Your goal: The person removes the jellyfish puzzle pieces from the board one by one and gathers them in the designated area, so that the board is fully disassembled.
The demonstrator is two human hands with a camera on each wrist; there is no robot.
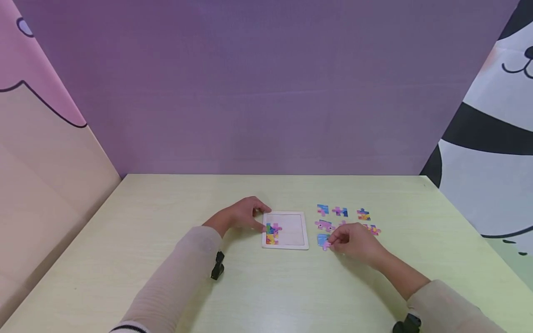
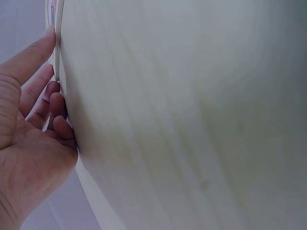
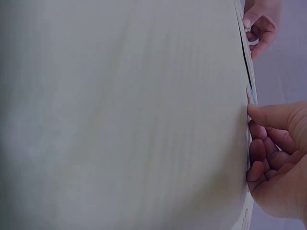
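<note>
On the left, the left hand (image 1: 243, 215) rests against the left edge of the puzzle tray (image 1: 297, 243), fingers loosely curled with the tips touching its rim, steadying rather than clasping it. Inside the tray only a small cluster of fitted pieces (image 1: 272, 232) sits in the lower left corner; the rest of the tray bed shows bare, so the puzzle looks barely started. To the right, the right hand (image 1: 354, 240) pinches a blue and pink piece (image 1: 323, 241) between thumb and forefinger; the piece lies on the table (image 1: 166, 217) just beside the tray's right edge. Beyond it, several loose pieces (image 1: 340, 212) lie spread on the table, apart from each other and not yet placed. By my judgement most of the work remains.
</note>
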